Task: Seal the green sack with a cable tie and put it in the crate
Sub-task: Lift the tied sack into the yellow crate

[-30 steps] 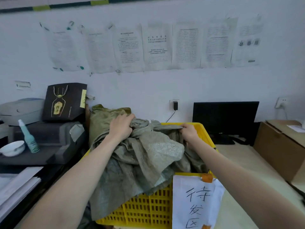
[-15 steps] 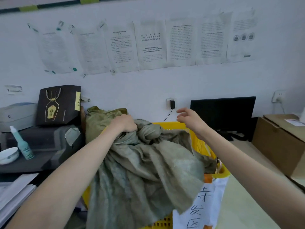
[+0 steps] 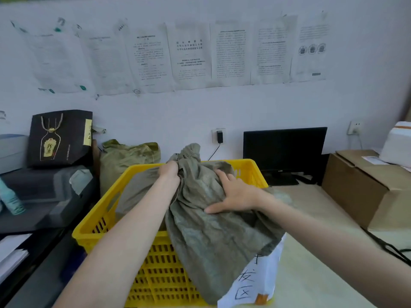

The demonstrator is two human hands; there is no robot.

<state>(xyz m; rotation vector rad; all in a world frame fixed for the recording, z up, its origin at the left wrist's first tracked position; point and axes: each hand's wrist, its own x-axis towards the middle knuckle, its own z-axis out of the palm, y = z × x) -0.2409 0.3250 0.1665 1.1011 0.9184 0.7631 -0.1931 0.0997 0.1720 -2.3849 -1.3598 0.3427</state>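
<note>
Green sack (image 3: 213, 230) over crate (image 3: 106, 210) rim: L fingers (image 3: 172, 171) clenched on neck, R fingers (image 3: 222, 176) spread flat on top.

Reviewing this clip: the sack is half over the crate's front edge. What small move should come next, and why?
Probably push the sack back and down into the crate. The left hand grips its bunched neck, the right hand lies flat on top, yet much of the sack hangs over the front rim, covering the paper label.

A pale table (image 3: 311, 274) carries the yellow crate (image 3: 160, 272); black monitor (image 3: 284, 150); cardboard box (image 3: 364, 187).
</note>
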